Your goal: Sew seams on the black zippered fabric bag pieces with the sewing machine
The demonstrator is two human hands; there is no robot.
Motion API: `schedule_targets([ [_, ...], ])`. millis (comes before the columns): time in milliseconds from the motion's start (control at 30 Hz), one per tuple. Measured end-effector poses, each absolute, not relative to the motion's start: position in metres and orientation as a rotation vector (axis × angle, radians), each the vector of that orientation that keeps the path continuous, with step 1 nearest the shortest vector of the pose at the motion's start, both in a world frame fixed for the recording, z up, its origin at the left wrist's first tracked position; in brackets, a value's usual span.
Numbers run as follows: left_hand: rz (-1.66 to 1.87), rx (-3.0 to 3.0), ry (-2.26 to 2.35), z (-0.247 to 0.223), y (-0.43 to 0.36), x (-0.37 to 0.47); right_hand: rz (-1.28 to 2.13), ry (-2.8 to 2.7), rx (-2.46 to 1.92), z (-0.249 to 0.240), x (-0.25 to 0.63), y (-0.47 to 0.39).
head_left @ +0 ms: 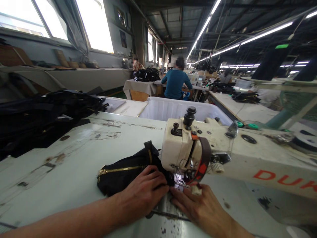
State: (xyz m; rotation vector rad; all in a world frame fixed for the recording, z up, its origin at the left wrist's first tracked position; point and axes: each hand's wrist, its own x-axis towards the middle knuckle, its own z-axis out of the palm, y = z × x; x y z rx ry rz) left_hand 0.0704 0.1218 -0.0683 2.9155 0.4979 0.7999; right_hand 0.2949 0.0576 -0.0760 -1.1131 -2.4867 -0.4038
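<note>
The black pouch (112, 182) is lying on the table (69, 188), its long axis running from the far left of the left hand (146, 186) rightward to the presser foot (178, 180). The left hand, the nearer of the 2, is pressing on its right part with bent fingers held close together. The right hand (199, 205) is reaching beside the foot; whether either hand is pinching fabric, the view is not showing

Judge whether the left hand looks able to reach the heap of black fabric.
Probably yes, with a stretch: the left hand lies on a black pouch with a gold zipper, and only that low pouch and pale green tabletop separate it from the heap.
</note>
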Motion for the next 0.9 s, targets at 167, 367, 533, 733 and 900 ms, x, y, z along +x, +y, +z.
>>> schedule_targets([
  [167,0.794,2.957,0.474,-0.064,0.117,0.069,-0.423,-2.488,-1.086,-0.075,0.291,0.058],
  [367,0.901,3.03,0.401,-0.055,0.114,0.069,-0.41,-2.437,-1.092,-0.076,0.301,0.057],
  [533,1.009,2.963,0.419,-0.067,0.12,0.071,-0.475,-2.503,-1.069,-0.068,0.302,0.058],
  [733,1.064,2.907,0.41,-0.07,0.12,0.074,-0.572,-2.539,-1.091,-0.064,0.284,0.061],
  [900,1.078,2.943,0.559,-0.062,0.118,0.076,-0.585,-2.465,-1.061,-0.067,0.28,0.062],
])
